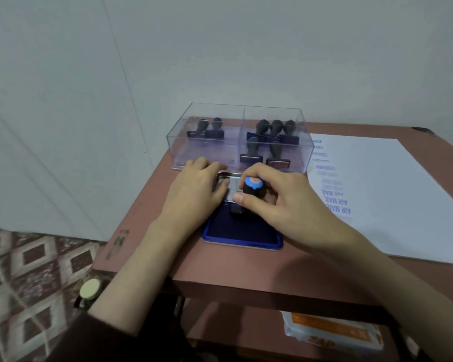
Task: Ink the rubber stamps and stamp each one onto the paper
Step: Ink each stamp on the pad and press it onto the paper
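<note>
While the left hand (194,189) lies flat with its fingers stretched over the raised metal lid (232,176) of the ink pad (246,232), holding nothing, the right hand (280,202) has a closed grip on a stamp (251,188). Thumb and fingers curl round its dark handle, just under the blue cap on top. The stamp stands upright with its base down on the far part of the dark blue pad, close to the lid's hinge.

The ink pad sits near the middle of the reddish-brown bench (220,267). Behind it, against the wall, is a clear plastic box (242,111) split into two compartments. Two dark-handled stamps (207,130) stand in the left one and five more stamps (272,131) in the right one.

To the right of the pad lies a large white paper (392,199). A column of blue prints runs down its left edge; "AIR MAIL" and "AMENDED" can be read, while others are too blurred.

Under the bench top, a shelf (233,335) carries an orange and white packet (332,333). The floor (24,270) at the left has a brown and cream diamond pattern.
</note>
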`<state>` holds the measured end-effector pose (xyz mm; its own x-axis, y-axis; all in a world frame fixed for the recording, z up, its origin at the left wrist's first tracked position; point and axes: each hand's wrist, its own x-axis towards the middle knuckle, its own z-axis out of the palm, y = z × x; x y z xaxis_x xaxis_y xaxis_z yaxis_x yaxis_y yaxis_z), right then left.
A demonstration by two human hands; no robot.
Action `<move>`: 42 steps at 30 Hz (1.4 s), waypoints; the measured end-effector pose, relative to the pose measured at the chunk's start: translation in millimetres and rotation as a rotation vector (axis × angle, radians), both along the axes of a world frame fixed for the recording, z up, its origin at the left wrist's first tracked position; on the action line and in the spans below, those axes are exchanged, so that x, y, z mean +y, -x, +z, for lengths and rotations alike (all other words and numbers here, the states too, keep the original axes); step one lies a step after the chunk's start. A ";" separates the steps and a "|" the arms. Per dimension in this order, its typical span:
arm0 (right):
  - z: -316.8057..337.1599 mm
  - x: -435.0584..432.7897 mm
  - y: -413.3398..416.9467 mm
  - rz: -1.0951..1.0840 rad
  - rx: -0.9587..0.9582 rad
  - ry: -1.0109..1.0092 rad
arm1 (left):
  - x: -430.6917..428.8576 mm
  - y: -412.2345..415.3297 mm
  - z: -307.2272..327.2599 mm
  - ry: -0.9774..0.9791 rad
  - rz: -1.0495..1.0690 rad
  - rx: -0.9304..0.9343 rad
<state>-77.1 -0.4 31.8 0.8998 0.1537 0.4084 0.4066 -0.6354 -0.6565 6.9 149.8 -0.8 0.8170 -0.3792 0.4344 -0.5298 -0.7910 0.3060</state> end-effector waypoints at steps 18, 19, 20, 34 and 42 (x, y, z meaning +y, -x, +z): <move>5.2 5.2 -17.3 0.166 0.000 0.278 | 1.4 -4.6 -2.2 -0.004 -0.026 -0.025; 4.3 5.0 -17.5 0.163 -0.001 0.280 | 1.9 -5.0 -2.0 -0.006 -0.025 -0.023; 3.5 4.8 -17.2 0.156 -0.005 0.279 | 2.4 -5.4 -1.8 -0.009 -0.025 -0.022; -0.4 2.6 -19.6 0.144 0.031 0.249 | 6.3 -13.6 -4.6 0.026 -0.050 0.014; -2.7 4.4 -16.0 0.133 -0.014 0.269 | 5.5 -13.5 -4.5 0.033 -0.049 0.009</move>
<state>-61.1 4.0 29.1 0.8587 0.3745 0.3498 0.5062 -0.7259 -0.4657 20.4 155.2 -5.2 0.8018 -0.4042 0.4402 -0.5647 -0.7535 0.3366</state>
